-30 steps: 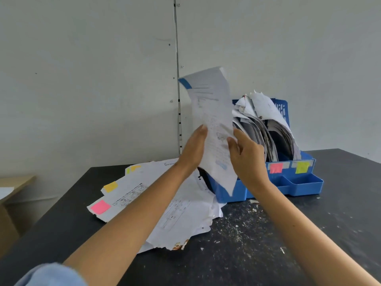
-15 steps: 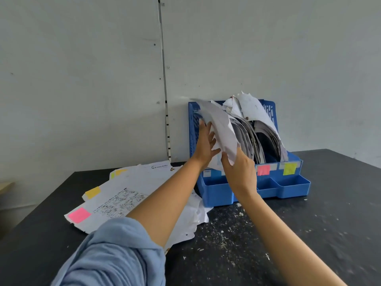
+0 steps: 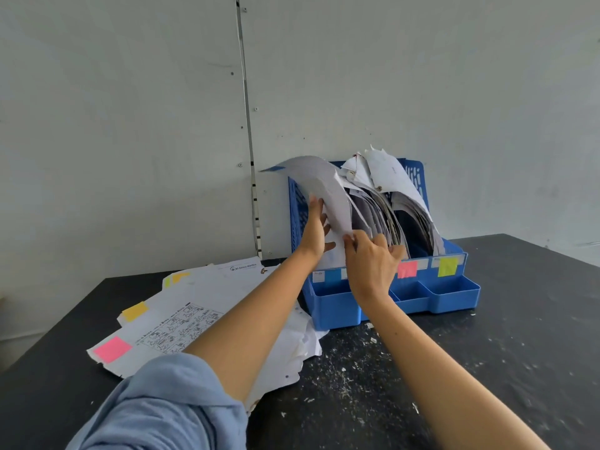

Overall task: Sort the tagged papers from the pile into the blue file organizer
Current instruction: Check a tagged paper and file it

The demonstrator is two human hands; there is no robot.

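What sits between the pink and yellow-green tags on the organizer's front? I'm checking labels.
In the head view, between the pink tag and yellow-green tag: only a pale label strip.

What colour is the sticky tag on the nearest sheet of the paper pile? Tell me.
Pink: the square sticky tag on the nearest white sheet, clearest in the head view.

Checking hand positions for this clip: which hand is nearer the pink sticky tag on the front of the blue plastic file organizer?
Right. The right hand sits just left of the pink sticky tag on the blue plastic file organizer; the left hand is farther left and higher, against the curved white paper.
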